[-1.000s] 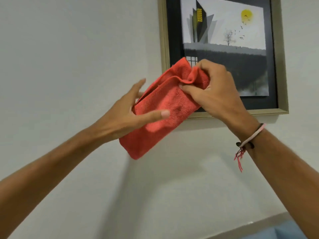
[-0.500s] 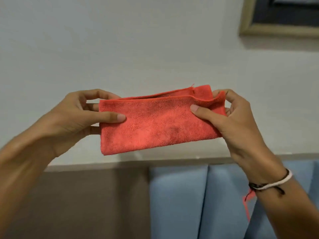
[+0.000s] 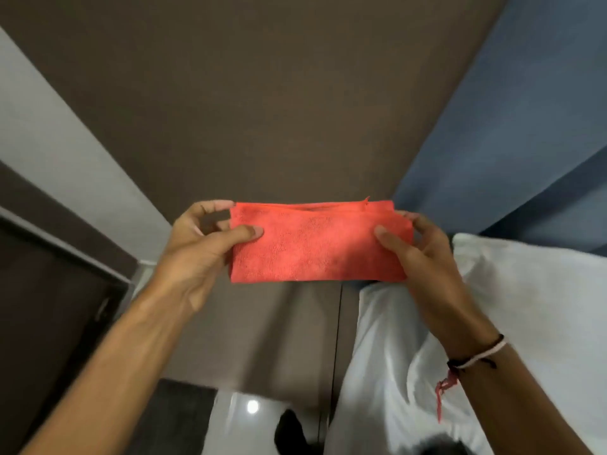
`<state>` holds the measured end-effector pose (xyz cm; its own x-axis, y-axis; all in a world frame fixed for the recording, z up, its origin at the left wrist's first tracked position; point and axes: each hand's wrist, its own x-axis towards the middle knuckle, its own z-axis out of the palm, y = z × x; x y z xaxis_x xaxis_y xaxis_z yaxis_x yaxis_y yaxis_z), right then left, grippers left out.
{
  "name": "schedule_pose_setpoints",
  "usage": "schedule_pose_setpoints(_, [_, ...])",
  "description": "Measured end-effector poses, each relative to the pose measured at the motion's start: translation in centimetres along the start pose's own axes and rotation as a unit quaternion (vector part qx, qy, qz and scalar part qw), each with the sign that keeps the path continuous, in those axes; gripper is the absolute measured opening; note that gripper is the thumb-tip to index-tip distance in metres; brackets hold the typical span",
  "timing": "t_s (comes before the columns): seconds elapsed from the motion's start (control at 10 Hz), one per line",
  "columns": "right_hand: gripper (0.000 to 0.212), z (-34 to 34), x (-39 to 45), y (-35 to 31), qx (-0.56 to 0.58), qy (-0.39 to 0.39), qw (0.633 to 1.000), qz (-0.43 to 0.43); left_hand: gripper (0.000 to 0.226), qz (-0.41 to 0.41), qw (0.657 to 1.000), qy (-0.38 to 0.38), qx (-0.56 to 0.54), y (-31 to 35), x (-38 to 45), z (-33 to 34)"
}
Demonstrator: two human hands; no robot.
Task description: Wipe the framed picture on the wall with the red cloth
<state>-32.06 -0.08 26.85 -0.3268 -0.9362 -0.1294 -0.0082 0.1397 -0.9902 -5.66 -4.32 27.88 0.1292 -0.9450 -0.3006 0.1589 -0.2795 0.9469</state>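
Observation:
The red cloth [image 3: 317,243] is folded into a flat horizontal strip and held level in front of me. My left hand [image 3: 203,244] pinches its left end between thumb and fingers. My right hand [image 3: 417,251] pinches its right end the same way; a cord bracelet sits on that wrist. The framed picture is out of view.
A brown panel [image 3: 262,110] fills the area behind the cloth. A blue padded headboard [image 3: 525,110] runs along the right, with a white pillow [image 3: 525,307] below it. A dark door or cabinet [image 3: 42,307] stands at the left. Glossy white floor [image 3: 239,418] shows at the bottom.
The view has tilted down from the wall, so the framed picture has left the frame. The cloth went from bunched against the picture to a flat strip held between both hands.

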Motion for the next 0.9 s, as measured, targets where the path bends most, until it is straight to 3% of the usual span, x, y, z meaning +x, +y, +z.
schedule_pose_setpoints(0.2, [0.031, 3.6, 0.0, 19.1, 0.02, -0.014, 0.973, 0.229, 0.044, -0.169, 0.981, 0.087, 0.024, -19.9, 3.8, -1.8])
schedule_pose_setpoints(0.4, [0.028, 5.0, 1.5, 32.4, 0.059, 0.02, 0.924, 0.378, 0.045, -0.252, 0.95, 0.162, 0.095, -34.5, 6.5, -2.0])
schedule_pose_setpoints(0.5, [0.04, 5.3, 1.6, 35.4, 0.04, 0.021, 0.908, 0.416, 0.045, -0.262, 0.942, 0.157, 0.137, -38.3, 7.1, -2.2])
schedule_pose_setpoints(0.7, [0.042, 5.1, 0.9, 37.8, -0.005, 0.009, 0.893, 0.45, 0.039, -0.24, 0.948, 0.072, 0.196, -41.9, 7.0, -3.3])
schedule_pose_setpoints(0.9, [0.054, 4.2, 0.4, 34.0, -0.107, 0.011, 0.918, 0.381, 0.049, -0.17, 0.955, 0.029, 0.243, -37.2, 6.6, -3.7])
